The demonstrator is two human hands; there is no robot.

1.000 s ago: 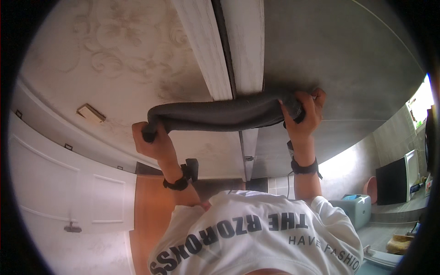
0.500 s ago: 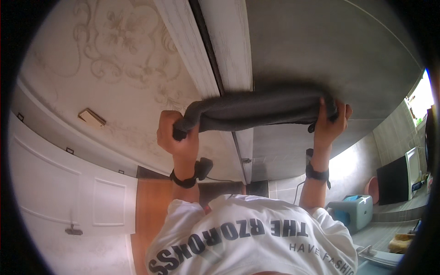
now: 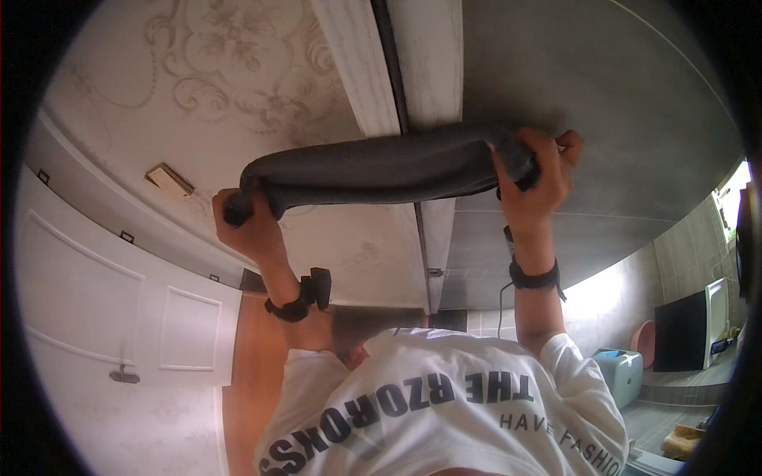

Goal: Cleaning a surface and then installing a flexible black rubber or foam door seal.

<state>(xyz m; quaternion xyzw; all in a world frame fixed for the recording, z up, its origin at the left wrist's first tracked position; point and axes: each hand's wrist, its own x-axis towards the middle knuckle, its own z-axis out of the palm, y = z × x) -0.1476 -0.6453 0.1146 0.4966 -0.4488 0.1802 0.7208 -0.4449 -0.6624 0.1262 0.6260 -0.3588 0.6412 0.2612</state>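
A dark grey folded cloth is stretched sideways in front of the wall, sagging a little between my two hands. My left hand grips its left end, with the thumb on the near side and fingers curled round the edge. Closed on the opposite end is my right hand, held slightly higher. The cloth's upper edge bulges into a soft roll, and a darker fold shows along its lower side. Part of each end is hidden within my fingers.
Behind the cloth runs a white door frame with a dark gap, between patterned wallpaper and a grey wall. A wall switch and white door are at left. A grey-blue bin stands at right.
Both hands have moved left and slightly up with the cloth, the left hand farther. The cloth is now spread a little wider. The view has shifted slightly.
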